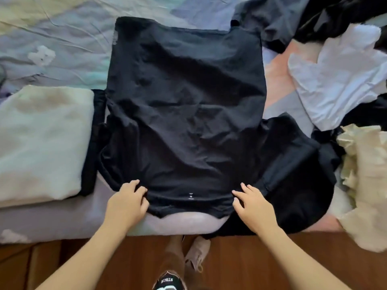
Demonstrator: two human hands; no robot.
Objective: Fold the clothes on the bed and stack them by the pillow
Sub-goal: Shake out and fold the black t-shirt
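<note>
**Black tee laid flat at near edge of bed: fold not yet begun**

Obs: black T-shirt [184,114] spread flat mid-bed, collar end toward the near edge, hem toward the far side. One sleeve splays toward the right edge; the other is partly tucked on the left side. Creased but roughly squared.

L hand [126,203]: fingers curled onto the fabric at the near-left shoulder, seems to pinch the cloth. R hand [252,206]: fingers spread and fairly straight, resting on the near-right shoulder, not clearly gripping.

Handling (judgement): thin knit, light, limp, no stiffness. It will sag and bunch if lifted by one point. Take both shoulder corners or shoulder + hem on one side, fold sleeves in first, smooth w/ flat palms. Low slip risk on the bedsheet [69,38].

Other: pale folded garment [41,143] lies at the left edge w/ dark layers under it (prob. the stack). Unfolded pile near the right edge: white garment [339,74], cream ruffled piece [364,174], dark items at the far-right corner.
</note>
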